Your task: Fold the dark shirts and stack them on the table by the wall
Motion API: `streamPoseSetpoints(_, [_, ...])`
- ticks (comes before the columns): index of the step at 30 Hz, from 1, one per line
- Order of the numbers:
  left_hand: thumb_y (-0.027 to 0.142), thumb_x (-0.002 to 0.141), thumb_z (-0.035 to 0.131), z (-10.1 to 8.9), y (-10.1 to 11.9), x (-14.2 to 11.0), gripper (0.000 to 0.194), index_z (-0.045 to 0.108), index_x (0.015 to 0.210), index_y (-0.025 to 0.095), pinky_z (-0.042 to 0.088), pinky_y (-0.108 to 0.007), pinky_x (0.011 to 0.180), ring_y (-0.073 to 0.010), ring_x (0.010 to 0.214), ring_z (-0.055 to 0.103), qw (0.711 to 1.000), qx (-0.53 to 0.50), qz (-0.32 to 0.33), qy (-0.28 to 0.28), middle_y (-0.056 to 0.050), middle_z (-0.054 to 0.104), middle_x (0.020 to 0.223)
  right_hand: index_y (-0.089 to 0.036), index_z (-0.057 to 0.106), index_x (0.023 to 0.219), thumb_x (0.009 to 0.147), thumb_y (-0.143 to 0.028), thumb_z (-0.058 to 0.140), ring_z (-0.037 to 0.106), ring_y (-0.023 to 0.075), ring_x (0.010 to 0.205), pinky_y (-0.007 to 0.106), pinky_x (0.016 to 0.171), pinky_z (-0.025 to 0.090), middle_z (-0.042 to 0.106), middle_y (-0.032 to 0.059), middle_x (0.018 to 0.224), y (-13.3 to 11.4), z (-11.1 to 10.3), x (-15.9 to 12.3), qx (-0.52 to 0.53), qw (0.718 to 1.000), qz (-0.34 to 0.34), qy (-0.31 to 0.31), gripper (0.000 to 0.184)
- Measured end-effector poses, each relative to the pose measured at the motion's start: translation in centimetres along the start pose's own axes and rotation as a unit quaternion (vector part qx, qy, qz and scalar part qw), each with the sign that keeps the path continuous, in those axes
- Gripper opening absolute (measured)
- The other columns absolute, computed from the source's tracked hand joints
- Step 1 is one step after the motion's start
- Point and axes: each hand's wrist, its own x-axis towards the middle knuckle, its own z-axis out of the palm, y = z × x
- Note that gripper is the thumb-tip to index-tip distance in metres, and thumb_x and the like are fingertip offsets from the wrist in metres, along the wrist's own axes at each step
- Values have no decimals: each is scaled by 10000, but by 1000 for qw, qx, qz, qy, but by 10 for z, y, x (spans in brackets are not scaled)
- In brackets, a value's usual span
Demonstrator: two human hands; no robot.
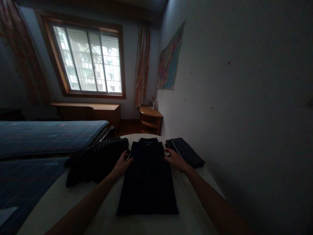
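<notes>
A dark collared shirt [148, 179] lies flat in a long, narrow folded shape in front of me, its collar at the far end. At its left edge is my left hand [121, 163], thumb and fingers apart, the thumb touching the cloth. My right hand [174, 160] is at the opposite edge with its fingers curved and spread, the tips at the shirt's side. Neither hand visibly grips the fabric. Left of the shirt sits a loose heap of black clothing with thin stripes [97, 160]. To the right lies a folded dark garment with a white line [188, 153].
The pale round-edged table [137, 223] carries the clothes. A wall [244, 130] stands close on the right. Beds with blue checked mattresses [49, 137] are on the left. Beyond are a wooden desk [107, 111], a corner shelf [150, 112] and a window [90, 60].
</notes>
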Motion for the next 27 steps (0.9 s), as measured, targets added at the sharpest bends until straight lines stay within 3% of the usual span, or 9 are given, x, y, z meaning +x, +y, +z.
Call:
streamPoseSetpoints(4, [375, 799, 723, -15, -11, -40, 765, 337, 1425, 162, 518, -265, 620, -145, 752, 647, 998, 49, -25, 13, -206, 509, 1368, -135, 568, 1216, 866, -220, 581, 617, 191, 935, 363, 907, 476, 603, 126, 1186, -15, -2, -52, -78, 997, -20, 16, 361])
streamPoseSetpoints(8, [483, 794, 625, -30, -15, -91, 814, 271, 1439, 134, 470, -271, 568, -125, 624, 595, 980, 177, -28, -84, -135, 603, 1175, -178, 618, 1096, 837, -266, 641, 583, 226, 1054, 388, 962, 447, 618, 103, 1142, -41, 2, -115, -109, 991, -72, -21, 275])
streamPoseSetpoints(12, [508, 807, 544, -38, -9, -133, 852, 207, 1468, 89, 475, -311, 662, -170, 678, 625, 951, 277, -7, -137, -111, 644, 1073, -238, 630, 1158, 736, -300, 762, 544, 264, 1162, 420, 1011, 421, 603, 85, 1253, -54, 23, -162, -160, 970, -162, -88, 447])
streamPoseSetpoints(15, [490, 815, 534, -39, -3, -151, 829, 221, 1478, 105, 470, -329, 745, -214, 778, 661, 934, 328, -6, -139, -87, 678, 1016, -232, 639, 1170, 807, -194, 690, 575, 256, 1135, 425, 1007, 426, 641, 88, 1219, -48, 42, -172, -240, 945, -209, -69, 368])
streamPoseSetpoints(18, [452, 820, 516, -38, -2, -159, 764, 271, 1462, 119, 459, -331, 766, -224, 799, 666, 928, 348, 3, -128, -68, 696, 963, -189, 656, 1083, 867, -81, 585, 634, 218, 993, 359, 894, 482, 690, 85, 1073, -39, 53, -169, -311, 917, -246, -49, 251])
streamPoseSetpoints(22, [416, 806, 508, -37, -3, -164, 698, 341, 1412, 111, 451, -313, 719, -206, 762, 643, 940, 318, -3, -123, -73, 701, 953, -166, 643, 971, 896, -55, 542, 644, 192, 831, 299, 746, 483, 691, 58, 914, -31, 55, -167, -371, 884, -278, -56, 168])
streamPoseSetpoints(27, [455, 748, 577, -45, -2, -184, 689, 418, 1343, 146, 447, -294, 674, -192, 737, 625, 951, 269, -37, -146, -48, 692, 903, -197, 627, 958, 939, -93, 505, 628, 165, 783, 286, 738, 449, 679, 26, 865, -35, 50, -191, -373, 875, -302, -55, 161])
